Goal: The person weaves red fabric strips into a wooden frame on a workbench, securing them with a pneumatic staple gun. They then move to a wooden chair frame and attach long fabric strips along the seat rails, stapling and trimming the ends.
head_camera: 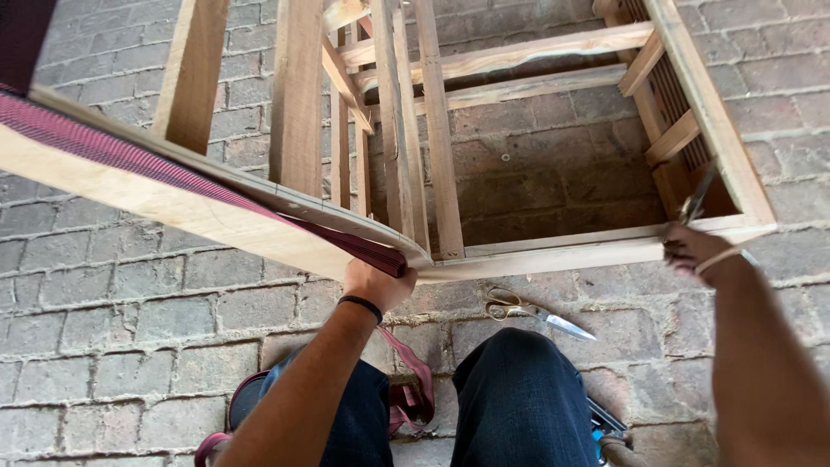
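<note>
Wooden frame (553, 251) gripped by left hand (378, 284), right hand (692, 251)

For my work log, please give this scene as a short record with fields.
setting: brick floor
main object: wooden furniture frame, bare slats
left hand: grips maroon webbing strap stretched along the frame's rail
right hand: at the frame's corner, holding a metal tool, kind unclear
on floor: scissors, lying open
wrist: black band
</note>
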